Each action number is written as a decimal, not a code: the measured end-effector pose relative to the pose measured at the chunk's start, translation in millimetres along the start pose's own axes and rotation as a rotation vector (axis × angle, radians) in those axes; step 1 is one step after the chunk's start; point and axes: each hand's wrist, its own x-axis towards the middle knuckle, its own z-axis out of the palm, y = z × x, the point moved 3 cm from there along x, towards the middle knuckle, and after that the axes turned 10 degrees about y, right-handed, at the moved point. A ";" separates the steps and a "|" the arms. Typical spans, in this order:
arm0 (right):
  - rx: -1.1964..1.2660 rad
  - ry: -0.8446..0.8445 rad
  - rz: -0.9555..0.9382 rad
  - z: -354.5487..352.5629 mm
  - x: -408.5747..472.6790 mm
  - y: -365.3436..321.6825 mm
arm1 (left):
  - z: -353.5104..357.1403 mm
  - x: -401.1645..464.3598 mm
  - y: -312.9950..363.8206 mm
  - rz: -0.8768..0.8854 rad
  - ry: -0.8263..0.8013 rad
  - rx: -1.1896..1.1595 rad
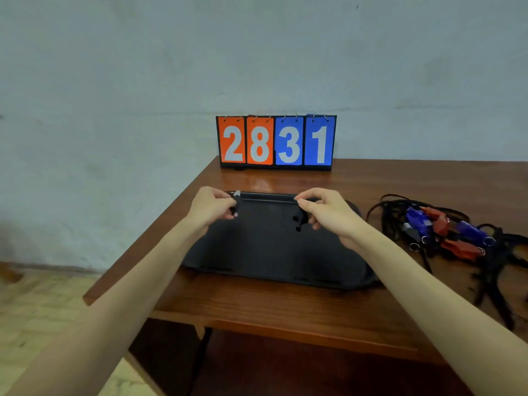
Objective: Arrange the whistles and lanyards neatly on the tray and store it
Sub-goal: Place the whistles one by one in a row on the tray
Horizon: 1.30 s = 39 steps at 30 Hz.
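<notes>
tray (274, 252) mid-table (285, 307) | whistles (445, 230) right of tray | scoreboard (275, 141) behind

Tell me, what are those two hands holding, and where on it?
A black lanyard, stretched taut between them above the tray. The left hand pinches one end, the right hand the other, near its dangling clip.

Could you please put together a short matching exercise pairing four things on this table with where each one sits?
Things:
1. Flat black plastic tray
2. Orange and blue flip scoreboard
3. Tangled pile of red and blue whistles on black lanyards
4. Stretched black lanyard

Places:
A. Table's far edge, by the wall
B. Right of the tray
C. Between left hand and right hand
D. Table's middle, under both hands

Pairs: 1-D, 2-A, 3-B, 4-C
</notes>
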 end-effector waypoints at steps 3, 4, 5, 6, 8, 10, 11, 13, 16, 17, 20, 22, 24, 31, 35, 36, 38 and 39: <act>0.047 -0.034 0.032 12.6 7.8 -0.5 | -0.2 10.3 -2.2 0.025 0.006 0.094; 0.071 -0.049 0.052 16.7 10.1 -0.8 | 0.8 13.2 -3.3 0.033 0.000 0.128; 0.102 -0.065 0.080 20.7 12.5 -1.3 | 2.1 15.7 -3.9 0.037 -0.008 0.159; 0.133 -0.081 0.115 24.5 15.0 -1.8 | 3.2 17.5 -4.6 0.040 -0.015 0.186; 0.187 -0.102 0.190 30.7 19.5 -2.6 | 5.5 21.1 -6.3 0.037 -0.031 0.229; 0.238 -0.104 0.254 34.6 23.0 -3.3 | 6.2 22.9 -8.0 0.046 -0.044 0.258; 0.261 -0.100 0.280 35.8 24.6 -3.3 | 5.7 22.4 -8.6 0.067 -0.040 0.278; 0.306 -0.093 0.326 37.5 26.7 -2.6 | 3.9 22.7 -10.2 0.150 -0.019 0.359; 0.340 -0.096 0.366 40.3 28.5 -1.4 | -0.3 20.2 -13.1 0.248 0.030 0.484; 0.337 -0.100 0.372 41.6 28.7 -0.9 | -2.0 19.9 -14.7 0.270 0.047 0.494; 0.354 -0.117 0.397 45.3 29.7 2.2 | -6.6 18.5 -18.6 0.342 0.079 0.469; 0.399 -0.126 0.425 47.7 31.4 4.1 | -7.0 17.6 -21.2 0.371 0.055 0.471; 0.469 -0.116 0.468 49.7 33.4 3.7 | -4.1 18.0 -22.7 0.386 0.015 0.481; 0.700 -0.087 0.602 56.9 39.6 -1.5 | 0.1 23.1 -14.6 0.395 -0.012 0.493; 0.663 -0.084 0.537 63.1 42.1 -2.9 | -3.2 25.5 -15.6 0.412 -0.036 0.559; 0.622 -0.083 0.505 65.2 42.3 -2.8 | -3.6 25.5 -16.7 0.420 -0.044 0.564; 0.479 -0.058 0.426 71.4 44.5 -1.4 | -4.6 25.5 -19.0 0.435 -0.054 0.559; 0.394 -0.036 0.381 75.8 46.4 -0.9 | -5.9 25.6 -19.8 0.440 -0.054 0.552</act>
